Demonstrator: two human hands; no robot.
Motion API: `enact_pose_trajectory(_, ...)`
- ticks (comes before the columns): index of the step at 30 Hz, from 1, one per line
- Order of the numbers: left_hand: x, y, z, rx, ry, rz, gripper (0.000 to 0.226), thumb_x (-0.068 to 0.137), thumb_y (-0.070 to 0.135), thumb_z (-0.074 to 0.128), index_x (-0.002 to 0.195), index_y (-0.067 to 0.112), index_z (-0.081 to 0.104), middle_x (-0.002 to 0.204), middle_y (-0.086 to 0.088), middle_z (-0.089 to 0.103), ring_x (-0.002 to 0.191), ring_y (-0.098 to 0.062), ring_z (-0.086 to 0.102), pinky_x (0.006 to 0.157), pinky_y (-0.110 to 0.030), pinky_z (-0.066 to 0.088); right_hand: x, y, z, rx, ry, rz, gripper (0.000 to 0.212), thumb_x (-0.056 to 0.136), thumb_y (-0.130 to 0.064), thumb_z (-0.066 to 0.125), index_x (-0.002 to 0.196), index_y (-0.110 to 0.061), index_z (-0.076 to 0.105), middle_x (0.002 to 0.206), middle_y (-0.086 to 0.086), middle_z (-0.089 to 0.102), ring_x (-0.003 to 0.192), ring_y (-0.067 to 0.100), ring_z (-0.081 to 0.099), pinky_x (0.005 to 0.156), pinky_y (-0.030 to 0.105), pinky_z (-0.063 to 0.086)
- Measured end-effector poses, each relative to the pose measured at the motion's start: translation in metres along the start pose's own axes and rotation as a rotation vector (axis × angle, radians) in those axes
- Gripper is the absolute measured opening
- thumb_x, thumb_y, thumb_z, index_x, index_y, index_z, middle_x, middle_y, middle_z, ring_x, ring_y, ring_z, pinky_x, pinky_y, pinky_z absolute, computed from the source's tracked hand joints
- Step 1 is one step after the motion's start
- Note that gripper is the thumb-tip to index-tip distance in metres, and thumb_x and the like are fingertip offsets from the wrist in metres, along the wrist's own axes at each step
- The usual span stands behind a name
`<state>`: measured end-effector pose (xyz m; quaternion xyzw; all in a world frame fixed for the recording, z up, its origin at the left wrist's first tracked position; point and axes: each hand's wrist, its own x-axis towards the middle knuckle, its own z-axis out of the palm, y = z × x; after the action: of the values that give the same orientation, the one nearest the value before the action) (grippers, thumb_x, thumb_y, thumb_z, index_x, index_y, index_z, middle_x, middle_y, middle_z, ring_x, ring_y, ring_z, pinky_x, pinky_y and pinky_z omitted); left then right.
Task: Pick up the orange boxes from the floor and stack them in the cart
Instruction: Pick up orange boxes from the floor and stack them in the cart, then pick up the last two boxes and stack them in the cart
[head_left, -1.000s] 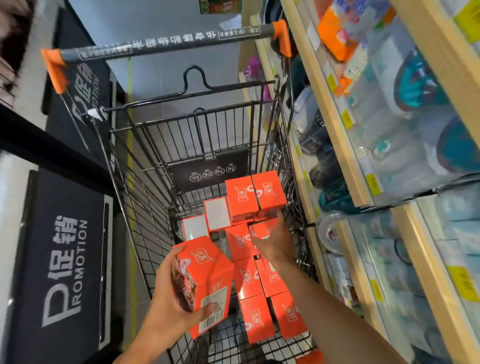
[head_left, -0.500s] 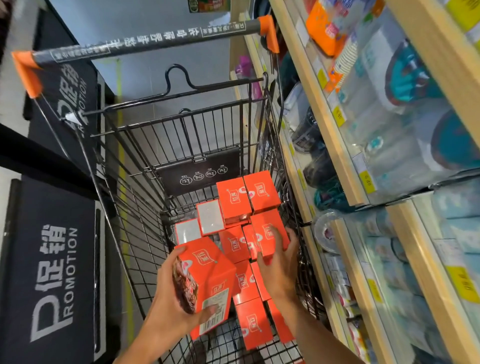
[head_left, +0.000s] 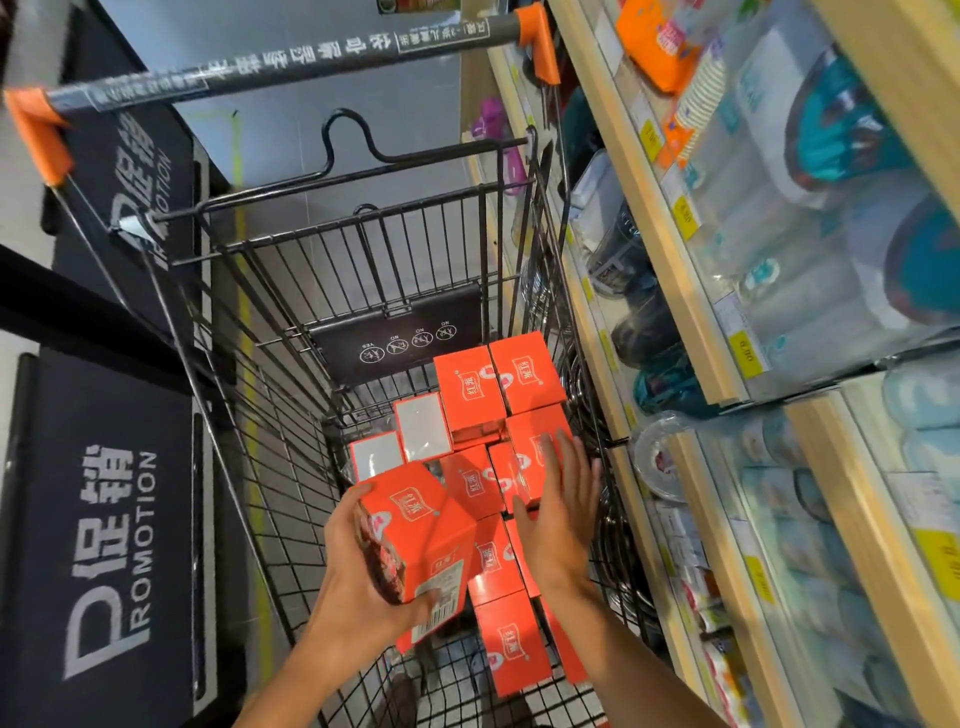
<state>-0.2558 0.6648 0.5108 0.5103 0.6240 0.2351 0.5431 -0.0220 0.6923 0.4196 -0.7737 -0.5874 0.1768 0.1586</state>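
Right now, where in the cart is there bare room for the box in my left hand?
Bare wire floor shows along the cart's left wall, left of the white-topped boxes, and at the near end by the left hand. The right side is crowded with stacked boxes, where the right hand rests.

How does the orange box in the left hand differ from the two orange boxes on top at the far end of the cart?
The orange cardboard box in the left hand is held above the stack, tilted, showing a barcode side; the two far orange boxes rest flat, side by side, tops up. The left hand grips the first; no hand touches the far pair. All share the same orange print and logo.
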Motion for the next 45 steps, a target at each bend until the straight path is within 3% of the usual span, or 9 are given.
enact_pose_trajectory(3,0.017,-0.002,0.013,0.163,0.071,-0.029,0.143,0.05,0.036,0.096,0.151,0.048,-0.004,0.131,0.024,0.032,0.128,-0.005,0.016,0.11,-0.036,0.02,-0.002,0.008,-0.008,0.03,-0.016,-0.076,0.094,0.079,-0.018,0.083,0.156,-0.015,0.03,0.166,0.002,0.022,0.156,0.018,0.009,0.124,0.053,0.016)
enact_pose_trajectory(9,0.054,-0.023,0.038,0.149,0.055,-0.093,0.12,0.039,0.041,0.094,0.133,0.052,0.021,0.127,0.018,0.047,0.125,-0.012,0.039,0.108,-0.04,0.039,-0.008,0.014,-0.025,0.182,-0.03,-0.106,0.088,0.085,-0.016,0.079,0.157,-0.017,0.029,0.167,-0.001,0.019,0.156,0.017,0.006,0.124,0.043,0.022)
enact_pose_trajectory(13,0.075,-0.022,0.062,0.065,0.026,-0.025,0.114,0.04,0.05,0.092,0.133,0.053,0.025,0.132,0.019,0.048,0.122,0.008,0.045,0.103,-0.027,0.044,-0.005,0.02,-0.026,0.207,-0.076,-0.125,0.095,0.082,-0.009,0.078,0.159,-0.022,0.024,0.167,-0.006,0.015,0.156,0.014,0.004,0.124,0.031,0.014)
enact_pose_trajectory(17,0.104,-0.03,0.095,0.127,0.087,0.052,0.128,0.05,0.035,0.098,0.149,0.042,0.017,0.142,0.011,0.038,0.133,-0.015,0.044,0.108,-0.044,0.045,-0.003,0.031,-0.018,0.221,-0.073,-0.182,0.092,0.082,0.0,0.075,0.158,-0.017,0.027,0.167,-0.005,0.019,0.156,0.019,0.008,0.126,0.039,0.018)
enact_pose_trajectory(24,0.11,-0.049,0.114,0.235,0.074,-0.01,0.131,0.062,0.021,0.09,0.157,0.028,0.0,0.146,-0.007,0.035,0.129,-0.024,0.047,0.098,-0.046,0.051,-0.006,0.038,-0.019,0.205,-0.077,-0.224,0.083,0.084,0.003,0.065,0.157,-0.016,0.03,0.167,-0.004,0.019,0.156,0.02,0.009,0.126,0.046,0.017)
enact_pose_trajectory(34,0.045,0.021,0.02,0.291,-0.109,0.135,0.112,0.068,0.075,0.072,0.156,0.036,0.015,0.144,0.008,0.038,0.134,-0.011,0.04,0.11,-0.03,0.04,-0.017,0.002,-0.09,0.39,-0.1,-0.217,0.07,0.089,-0.008,0.067,0.153,-0.021,0.041,0.16,-0.009,0.031,0.151,0.013,0.025,0.121,0.04,0.03)
enact_pose_trajectory(37,0.024,0.053,-0.021,0.424,-0.116,0.238,0.086,0.079,0.062,0.066,0.152,0.032,0.031,0.147,0.006,0.042,0.137,-0.013,0.039,0.109,-0.018,0.038,-0.022,-0.012,-0.123,0.409,-0.093,-0.22,0.065,0.087,-0.012,0.072,0.146,-0.02,0.048,0.155,-0.007,0.037,0.144,0.01,0.034,0.117,0.016,0.026)
enact_pose_trajectory(39,0.012,0.076,-0.045,0.503,-0.104,0.329,0.077,0.081,0.056,0.067,0.147,0.027,0.039,0.144,0.008,0.046,0.133,-0.01,0.043,0.111,-0.033,0.038,-0.025,-0.022,-0.15,0.396,-0.103,-0.189,0.072,0.084,-0.011,0.074,0.145,-0.033,0.042,0.15,-0.013,0.038,0.137,0.004,0.036,0.108,0.005,0.026)
enact_pose_trajectory(45,-0.014,0.119,-0.087,0.544,-0.099,0.554,0.069,0.085,0.045,0.067,0.146,0.023,0.042,0.138,0.019,0.046,0.128,-0.004,0.044,0.106,-0.004,0.023,-0.056,-0.038,-0.205,0.343,-0.01,-0.163,0.072,0.084,-0.023,0.071,0.149,-0.035,0.043,0.146,-0.037,0.031,0.139,-0.004,0.035,0.118,0.03,0.032)
